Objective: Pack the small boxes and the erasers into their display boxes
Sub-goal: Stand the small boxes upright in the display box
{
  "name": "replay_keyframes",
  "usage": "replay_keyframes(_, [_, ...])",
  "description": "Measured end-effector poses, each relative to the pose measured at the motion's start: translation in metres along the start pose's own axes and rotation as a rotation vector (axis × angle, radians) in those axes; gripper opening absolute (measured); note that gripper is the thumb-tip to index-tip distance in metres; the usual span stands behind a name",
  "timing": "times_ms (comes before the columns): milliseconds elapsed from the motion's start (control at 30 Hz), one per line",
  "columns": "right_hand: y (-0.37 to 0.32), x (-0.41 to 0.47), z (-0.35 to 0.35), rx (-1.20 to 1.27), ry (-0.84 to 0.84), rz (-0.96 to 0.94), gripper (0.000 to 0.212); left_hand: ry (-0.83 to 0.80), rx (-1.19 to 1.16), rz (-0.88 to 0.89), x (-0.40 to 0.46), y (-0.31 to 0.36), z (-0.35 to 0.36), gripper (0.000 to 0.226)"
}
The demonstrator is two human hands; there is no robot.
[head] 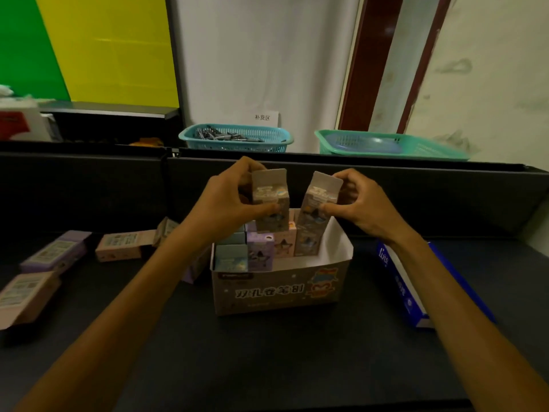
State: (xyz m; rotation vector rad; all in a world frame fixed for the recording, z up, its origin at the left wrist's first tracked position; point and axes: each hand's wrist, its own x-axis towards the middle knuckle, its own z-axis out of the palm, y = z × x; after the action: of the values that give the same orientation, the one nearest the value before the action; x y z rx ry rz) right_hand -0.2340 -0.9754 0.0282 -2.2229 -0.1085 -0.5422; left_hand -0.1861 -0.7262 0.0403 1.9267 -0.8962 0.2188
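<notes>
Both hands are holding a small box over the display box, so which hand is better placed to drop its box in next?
Probably the right hand. Its small box already reaches down into the display box, beside the empty right side. The left hand holds its box higher, above boxes already packed.

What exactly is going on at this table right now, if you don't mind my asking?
A person is packing small boxes into an open display box on the dark table. The left hand grips one small box and the right hand grips another, both upright over the display box, which already holds several on its left side. More loose small boxes lie flat on the table's left, and a blue box sits to the right.
</notes>
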Motion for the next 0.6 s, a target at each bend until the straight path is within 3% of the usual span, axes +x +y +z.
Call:
replay_keyframes(133, [0.017, 0.009, -0.005, 0.088, 0.074, -0.006, 0.045, -0.066, 0.038, -0.022, 0.013, 0.001, 0.015, 0.048])
replay_keyframes(333, [0.031, 0.017, -0.011, 0.174, 0.208, -0.033, 0.044, -0.301, 0.222, -0.054, 0.039, -0.011, 0.047, 0.046])
replay_keyframes(600, [0.040, 0.018, -0.016, 0.191, 0.232, -0.055, 0.041, -0.412, 0.517, -0.017, 0.062, -0.034, 0.087, 0.052])
